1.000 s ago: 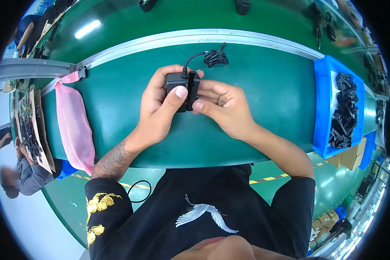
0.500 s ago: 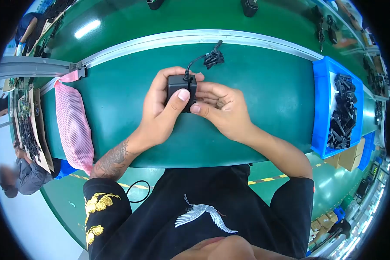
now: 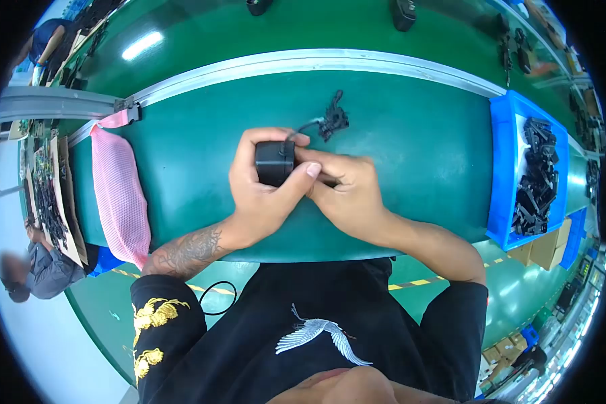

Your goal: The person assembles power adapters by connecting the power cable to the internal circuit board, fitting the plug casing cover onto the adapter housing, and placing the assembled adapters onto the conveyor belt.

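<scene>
A black box-shaped adapter (image 3: 273,162) is held over the green bench, its cable running up to a bundled black cord (image 3: 333,117). My left hand (image 3: 261,195) wraps round the adapter from the left, fingers behind it and thumb reaching across to the right. My right hand (image 3: 347,192) presses against the adapter's right side with its fingers closed. The left thumb lies against the right hand's fingers, and the far side of the adapter is hidden behind them.
At the right stands a blue bin (image 3: 502,172) with many black plastic parts (image 3: 537,176). A pink mesh bag (image 3: 120,192) lies at the left. Beyond the metal rail (image 3: 316,60) black devices sit on a green surface. Two people are at the far left.
Both hands have moved down and nearer to me with the adapter, which is now turned. The two halves with a gap between them have come together. The bundled cord has shifted down too.
</scene>
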The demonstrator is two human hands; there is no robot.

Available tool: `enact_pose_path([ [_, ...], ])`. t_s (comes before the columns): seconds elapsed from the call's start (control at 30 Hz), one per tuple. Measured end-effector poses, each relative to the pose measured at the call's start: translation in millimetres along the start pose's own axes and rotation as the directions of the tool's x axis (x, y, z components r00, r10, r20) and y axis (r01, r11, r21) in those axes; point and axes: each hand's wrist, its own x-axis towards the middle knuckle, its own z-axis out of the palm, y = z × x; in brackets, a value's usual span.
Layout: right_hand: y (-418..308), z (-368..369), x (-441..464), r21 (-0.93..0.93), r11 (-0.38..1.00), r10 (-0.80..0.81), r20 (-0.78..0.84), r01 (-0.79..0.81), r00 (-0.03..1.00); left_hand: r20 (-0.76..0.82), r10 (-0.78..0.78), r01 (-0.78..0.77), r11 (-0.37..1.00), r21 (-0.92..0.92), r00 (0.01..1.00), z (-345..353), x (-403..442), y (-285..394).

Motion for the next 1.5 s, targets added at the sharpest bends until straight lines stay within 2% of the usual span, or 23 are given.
enact_pose_path([
  [0.03,1,4,0,-0.011,1.000,-0.028,-0.029,0.028,0.999,-0.031,0.014,-0.012,0.999,0.043,0.999,1,-2,1],
  [0.1,3,9,0,-0.047,0.995,-0.088,-0.088,0.084,0.992,-0.098,0.033,-0.034,0.999,-0.004,0.995,8,-1,-1],
  [0.17,6,4,1,-0.037,0.998,-0.052,-0.011,0.052,0.999,-0.124,-0.019,0.009,0.997,-0.074,0.992,10,-3,-4],
  [0.2,7,3,2,-0.009,0.998,-0.061,0.012,0.061,0.998,-0.162,0.021,-0.039,0.994,-0.107,0.987,12,-2,-11],
  [0.33,5,-2,5,-0.079,0.993,-0.085,0.055,0.090,0.995,-0.054,0.028,-0.037,0.986,-0.162,0.998,1,4,-11],
  [0.43,-4,2,8,-0.005,0.972,-0.233,0.048,0.234,0.971,0.044,-0.023,0.034,0.958,-0.285,0.999,-9,14,-4],
  [0.5,-5,-1,4,-0.081,0.981,-0.161,0.149,0.175,0.976,0.165,-0.004,0.040,0.974,-0.221,0.986,-22,21,-12],
  [0.53,-3,0,3,-0.081,0.987,-0.126,0.171,0.142,0.977,0.249,-0.091,0.139,0.973,-0.184,0.964,-26,22,-12],
  [0.63,-7,-8,3,-0.073,0.997,0.012,0.251,0.006,0.968,0.345,-0.066,0.108,0.989,-0.105,0.936,-32,24,-19],
  [0.7,-14,-13,3,0.006,0.990,0.131,0.317,-0.140,0.939,0.398,0.061,-0.056,0.998,-0.024,0.915,-32,31,-11],
  [0.73,-10,-13,0,-0.035,0.976,0.215,0.352,-0.217,0.911,0.416,0.110,-0.118,0.993,-0.005,0.903,-32,34,-5],
  [0.77,-12,-15,1,-0.016,0.977,0.203,0.353,-0.211,0.913,0.433,0.156,-0.180,0.983,0.015,0.888,-31,35,-3],
  [0.83,-23,-17,1,0.029,0.978,0.185,0.358,-0.209,0.915,0.406,0.189,-0.190,0.981,-0.037,0.894,-28,31,-2],
  [0.9,-2,-15,0,-0.020,0.993,0.116,0.373,-0.117,0.920,0.415,0.203,-0.206,0.978,-0.036,0.887,-30,30,0],
  [0.97,10,-16,-6,-0.096,0.986,0.160,0.375,-0.134,0.913,0.402,0.158,-0.133,0.987,-0.091,0.902,-30,24,-2],
  [1.0,-2,-17,-4,-0.148,0.971,0.232,0.363,-0.190,0.902,0.395,0.139,-0.099,0.988,-0.118,0.908,-31,23,-3],
  [1.07,-10,-17,-1,-0.125,0.976,0.209,0.349,-0.176,0.913,0.431,0.066,-0.054,0.998,-0.041,0.900,-35,25,0],
  [1.17,-19,-24,9,-0.021,1.000,0.019,0.300,-0.013,0.954,0.476,-0.026,0.031,0.999,-0.004,0.879,-39,29,0],
  [1.27,-23,-36,15,-0.043,0.996,0.084,0.293,-0.074,0.952,0.399,-0.024,0.074,0.991,-0.110,0.916,-32,29,-3],
  [1.37,-28,-47,49,0.060,0.998,-0.035,0.090,0.030,0.995,0.193,0.080,-0.032,0.971,-0.239,0.978,-18,36,-12],
  [1.4,-38,-52,64,0.066,0.996,-0.055,0.021,0.053,0.998,0.204,0.079,-0.039,0.981,-0.190,0.976,-21,38,-13],
  [1.43,-66,-66,83,0.009,0.999,-0.041,-0.036,0.041,0.998,0.250,0.084,-0.062,0.994,-0.095,0.965,-26,41,-13],
  [1.5,-91,-100,128,-0.253,0.961,-0.140,-0.108,0.109,0.984,0.342,0.072,-0.110,0.989,0.095,0.937,-34,44,-12],
])
